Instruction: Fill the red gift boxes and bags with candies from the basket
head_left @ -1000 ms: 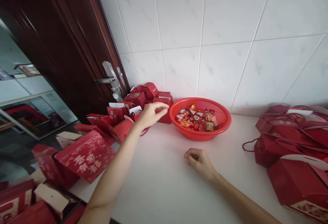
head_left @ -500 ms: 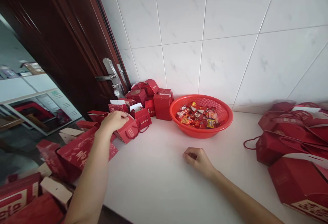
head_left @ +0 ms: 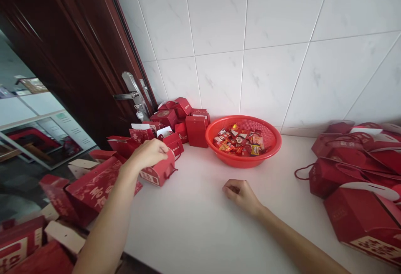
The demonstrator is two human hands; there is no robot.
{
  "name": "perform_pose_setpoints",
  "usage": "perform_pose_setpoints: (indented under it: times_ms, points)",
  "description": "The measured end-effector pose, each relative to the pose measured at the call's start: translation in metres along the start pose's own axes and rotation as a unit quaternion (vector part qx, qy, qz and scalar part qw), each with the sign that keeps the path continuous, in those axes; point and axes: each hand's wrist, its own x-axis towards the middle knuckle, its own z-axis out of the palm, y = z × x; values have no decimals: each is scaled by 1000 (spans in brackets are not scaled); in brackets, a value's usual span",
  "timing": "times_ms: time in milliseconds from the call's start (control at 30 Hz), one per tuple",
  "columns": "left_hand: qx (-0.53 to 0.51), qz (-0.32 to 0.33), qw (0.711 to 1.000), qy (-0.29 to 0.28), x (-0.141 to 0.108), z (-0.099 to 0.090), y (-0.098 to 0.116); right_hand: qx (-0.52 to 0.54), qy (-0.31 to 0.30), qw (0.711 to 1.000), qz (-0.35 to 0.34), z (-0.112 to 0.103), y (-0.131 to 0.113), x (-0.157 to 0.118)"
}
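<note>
On the feed from the head camera, I had my left hand (head_left: pixel 150 153) on a small red box (head_left: pixel 163 168), its grip pinching the upper part, thumb and fingers bent over the cardboard. That box was at the left side of the white counter (head_left: pixel 194 211), its printed end turned toward me and a dark cord (head_left: pixel 172 171) showing at its right side; I could not tell whether its base touched the surface. My right hand (head_left: pixel 240 194) was low over the middle of the counter, its grip curled loosely inward with a small hollow beside the thumb, and I could make out nothing in it. Just beyond it was a red plastic basket (head_left: pixel 244 163), partly filled with wrapped sweets (head_left: pixel 241 140). A tall red carton (head_left: pixel 196 132) stood upright beside the basket's left rim. Around my left forearm I had a crowd of red packages, among them a larger box with pale lettering (head_left: pixel 94 184). Well apart, along the right edge, more red boxes were grouped, the nearest one (head_left: pixel 354 215) with a pale patterned panel low on its side.
</note>
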Motion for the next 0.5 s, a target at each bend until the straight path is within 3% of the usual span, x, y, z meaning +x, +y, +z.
perform_pose_setpoints:
  times_ms: [100,233,300,400,500]
  points:
    - [25,62,996,-64,-19,5,42,3,19,1000,-7,0,-1,-1]
    - [33,160,985,-53,-44,28,106,8,110,993,-46,-1,-5,-6]
    - [10,218,973,-75,-54,45,133,5,139,987,-77,-3,-6,-9]
    - [-30,249,962,-107,-60,68,163,-15,157,979,-130,-8,-7,-11]
    - [-63,242,960,-123,-59,81,179,-30,189,965,-178,-15,-8,-11]
